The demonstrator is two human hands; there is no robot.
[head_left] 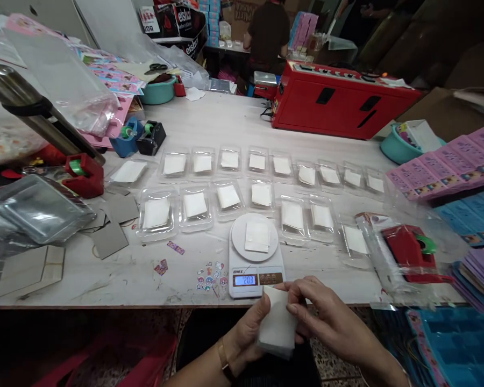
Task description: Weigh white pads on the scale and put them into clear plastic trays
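My left hand (248, 330) is closed around a stack of white paper-like sheets (277, 322) held just in front of the table edge. At the stack's upper right edge, my right hand (322, 314) pinches the sheets between thumb and fingers. Beyond my hands stands a white kitchen scale (237, 244), its lit display (245, 280) seeming to read 20.3. A small pile of white sheets (257, 236) lies on its round plate. Two rows of clear plastic trays (156, 235) stretch behind and beside the scale, each with white sheets inside.
Small stickers (210, 282) lie left of the scale. Tape dispensers, one red (86, 180) and another red (411, 252), stand at either side. A red machine (339, 102) sits at the back. Pink boxes (452, 158) are stacked right. Another person (268, 32) is farther off.
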